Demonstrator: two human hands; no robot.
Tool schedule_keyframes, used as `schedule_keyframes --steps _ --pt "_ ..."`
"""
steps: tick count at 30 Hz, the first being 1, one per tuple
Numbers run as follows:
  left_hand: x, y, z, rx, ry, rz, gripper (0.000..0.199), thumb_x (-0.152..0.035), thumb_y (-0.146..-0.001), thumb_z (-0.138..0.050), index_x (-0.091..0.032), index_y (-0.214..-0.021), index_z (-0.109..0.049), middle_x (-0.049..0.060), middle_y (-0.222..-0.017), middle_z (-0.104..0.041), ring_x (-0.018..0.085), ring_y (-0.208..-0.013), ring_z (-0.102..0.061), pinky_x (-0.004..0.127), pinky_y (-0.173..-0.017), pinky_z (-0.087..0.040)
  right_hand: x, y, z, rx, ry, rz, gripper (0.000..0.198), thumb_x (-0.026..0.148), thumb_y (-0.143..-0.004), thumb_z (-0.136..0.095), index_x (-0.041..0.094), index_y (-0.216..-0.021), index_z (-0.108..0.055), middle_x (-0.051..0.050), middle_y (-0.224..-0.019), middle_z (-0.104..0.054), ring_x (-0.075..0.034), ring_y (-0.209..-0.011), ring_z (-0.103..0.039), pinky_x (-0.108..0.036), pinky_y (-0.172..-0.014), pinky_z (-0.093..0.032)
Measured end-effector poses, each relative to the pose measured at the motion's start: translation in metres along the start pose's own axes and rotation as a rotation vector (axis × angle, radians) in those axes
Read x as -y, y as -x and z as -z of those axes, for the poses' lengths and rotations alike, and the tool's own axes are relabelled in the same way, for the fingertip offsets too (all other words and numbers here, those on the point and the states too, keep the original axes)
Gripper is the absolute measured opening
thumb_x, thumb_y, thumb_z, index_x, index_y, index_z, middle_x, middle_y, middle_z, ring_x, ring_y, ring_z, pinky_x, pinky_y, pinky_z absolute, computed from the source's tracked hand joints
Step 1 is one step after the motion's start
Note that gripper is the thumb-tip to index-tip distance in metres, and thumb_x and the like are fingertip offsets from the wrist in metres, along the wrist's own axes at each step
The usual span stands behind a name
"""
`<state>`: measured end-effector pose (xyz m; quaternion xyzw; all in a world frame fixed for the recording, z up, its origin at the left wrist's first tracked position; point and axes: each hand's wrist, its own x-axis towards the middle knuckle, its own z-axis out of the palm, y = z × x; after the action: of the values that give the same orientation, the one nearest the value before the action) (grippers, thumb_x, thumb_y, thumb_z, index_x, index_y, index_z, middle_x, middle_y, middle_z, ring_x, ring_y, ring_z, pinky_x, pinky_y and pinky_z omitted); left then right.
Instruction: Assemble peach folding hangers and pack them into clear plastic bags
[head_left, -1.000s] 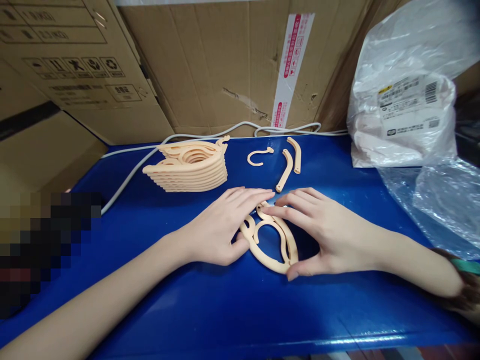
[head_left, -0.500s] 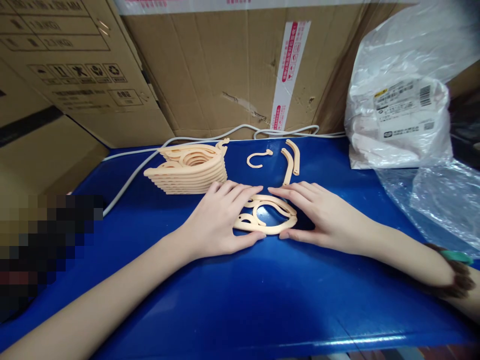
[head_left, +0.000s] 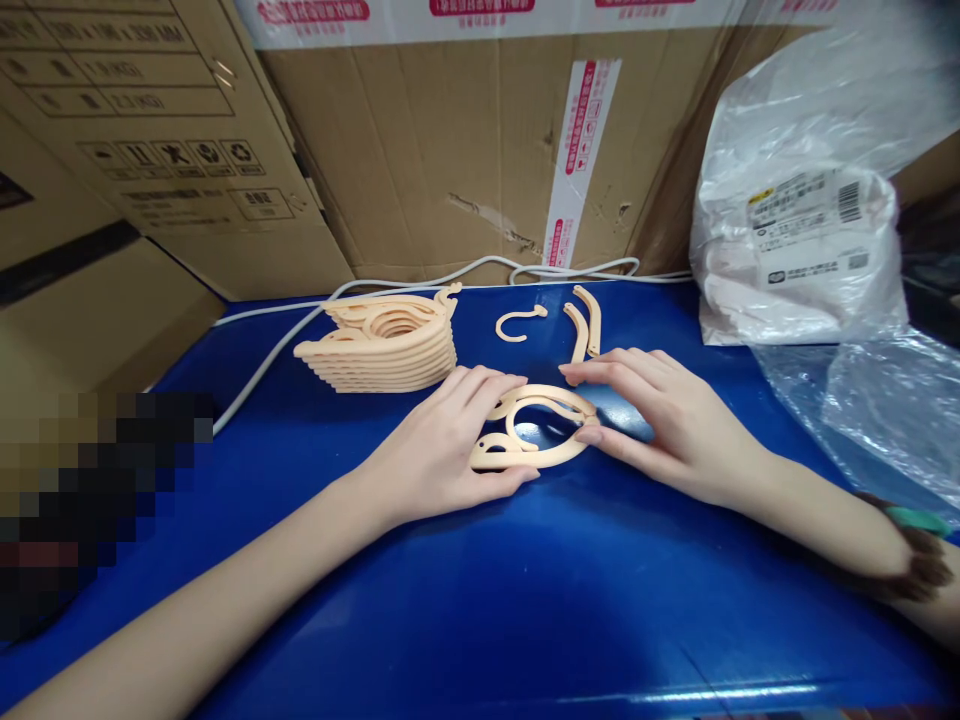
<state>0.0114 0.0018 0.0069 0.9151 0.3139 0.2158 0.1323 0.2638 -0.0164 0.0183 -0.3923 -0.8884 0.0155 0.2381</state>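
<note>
A cream plastic folding hanger, folded into an oval, lies on the blue tabletop between my hands. My left hand is closed round its left end, thumb along the near edge and fingers at the far edge. At the other end is my right hand, its thumb touching the hanger's tip and its fingers spread apart beyond the far edge. Behind them lie a loose cream hook and two curved hanger arms. A neat stack of folded hangers stands beyond my left hand.
Cardboard boxes wall off the back and left of the blue table. A white cable runs along the back. At the right sits a white plastic bag with a label, beside crumpled clear film.
My right hand has loosened and shifted slightly right, its thumb now on the hanger's tip. My left hand stays on the hanger. The view has tilted up a little.
</note>
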Motion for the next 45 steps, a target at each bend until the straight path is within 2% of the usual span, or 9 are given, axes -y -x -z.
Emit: schedule_keyframes --steps 3,8,12,15,17,20,25,32,45 --pt "-0.002 0.001 0.001 -0.016 -0.014 0.006 0.06 -0.042 -0.082 -0.067 -0.015 -0.13 -0.043 0.013 -0.124 -0.056 0.028 -0.11 -0.053 0.044 -0.095 -0.048 0.003 0.0 0.0 -0.005 -0.122 -0.111 0.038 0.047 -0.095 -0.051 0.018 -0.12 -0.055 -0.008 -0.101 -0.069 -0.021 -0.088 -0.064 -0.036 -0.078 -0.047" --pt "-0.004 0.001 0.001 -0.056 -0.076 -0.018 0.063 -0.04 -0.082 -0.067 -0.014 -0.133 -0.041 0.013 -0.124 -0.056 0.028 -0.111 -0.053 0.044 -0.097 -0.047 0.008 0.0 -0.003 0.073 -0.506 -0.355 0.036 0.045 -0.096 -0.049 0.022 -0.124 -0.05 0.0 -0.082 -0.065 -0.015 -0.069 -0.06 -0.028 -0.065 -0.048" --pt "-0.005 -0.001 0.008 -0.099 -0.161 -0.054 0.061 -0.04 -0.083 -0.064 -0.014 -0.133 -0.04 0.014 -0.125 -0.055 0.029 -0.116 -0.053 0.045 -0.099 -0.046 0.008 0.0 -0.005 0.025 -0.611 -0.417 0.039 0.047 -0.097 -0.046 0.023 -0.128 -0.046 0.002 -0.077 -0.061 -0.014 -0.065 -0.057 -0.028 -0.063 -0.046" --pt "-0.005 -0.003 0.025 -0.157 -0.224 -0.058 0.06 -0.039 -0.084 -0.063 -0.014 -0.133 -0.041 0.015 -0.127 -0.054 0.03 -0.121 -0.05 0.046 -0.104 -0.042 0.007 0.0 -0.005 -0.059 -0.654 -0.427 0.04 0.047 -0.098 -0.044 0.023 -0.13 -0.044 0.002 -0.077 -0.062 -0.014 -0.064 -0.056 -0.027 -0.062 -0.046" --pt "-0.003 -0.004 0.042 -0.188 -0.25 -0.045 0.06 -0.038 -0.084 -0.064 -0.015 -0.133 -0.04 0.014 -0.129 -0.053 0.03 -0.123 -0.049 0.048 -0.107 -0.04 0.006 0.0 -0.005 -0.069 -0.652 -0.416 0.038 0.046 -0.099 -0.042 0.023 -0.129 -0.044 0.001 -0.081 -0.064 -0.013 -0.064 -0.056 -0.027 -0.062 -0.047" --pt "0.006 -0.001 0.071 -0.222 -0.279 0.003 0.062 -0.038 -0.082 -0.066 -0.017 -0.135 -0.041 0.01 -0.128 -0.054 0.029 -0.118 -0.051 0.046 -0.104 -0.042 0.005 0.001 -0.005 0.026 -0.544 -0.349 0.033 0.043 -0.099 -0.043 0.023 -0.125 -0.051 -0.002 -0.089 -0.066 -0.014 -0.07 -0.06 -0.027 -0.063 -0.049" --pt "0.038 0.011 0.102 -0.253 -0.267 0.201 0.061 -0.037 -0.081 -0.066 -0.02 -0.135 -0.045 0.005 -0.13 -0.056 0.023 -0.115 -0.055 0.038 -0.103 -0.045 0.004 0.002 -0.01 0.163 -0.288 -0.075 0.025 0.032 -0.098 -0.046 0.022 -0.118 -0.059 -0.01 -0.115 -0.064 -0.02 -0.103 -0.062 -0.035 -0.087 -0.052" --pt "0.071 0.021 0.106 -0.195 -0.211 0.333 0.063 -0.039 -0.081 -0.066 -0.02 -0.138 -0.045 0.009 -0.138 -0.054 0.027 -0.122 -0.053 0.046 -0.107 -0.041 -0.001 0.0 -0.013 0.209 -0.163 0.023 0.023 0.025 -0.097 -0.045 0.022 -0.114 -0.061 -0.011 -0.115 -0.061 -0.021 -0.101 -0.06 -0.036 -0.084 -0.053" --pt "0.077 0.022 0.103 -0.19 -0.093 0.39 0.067 -0.041 -0.083 -0.067 -0.029 -0.143 -0.041 0.005 -0.136 -0.055 0.028 -0.125 -0.05 0.047 -0.11 -0.036 -0.002 -0.001 -0.013 0.271 -0.175 0.013 0.024 0.024 -0.099 -0.04 0.02 -0.112 -0.06 -0.011 -0.115 -0.058 -0.021 -0.096 -0.056 -0.038 -0.082 -0.05"
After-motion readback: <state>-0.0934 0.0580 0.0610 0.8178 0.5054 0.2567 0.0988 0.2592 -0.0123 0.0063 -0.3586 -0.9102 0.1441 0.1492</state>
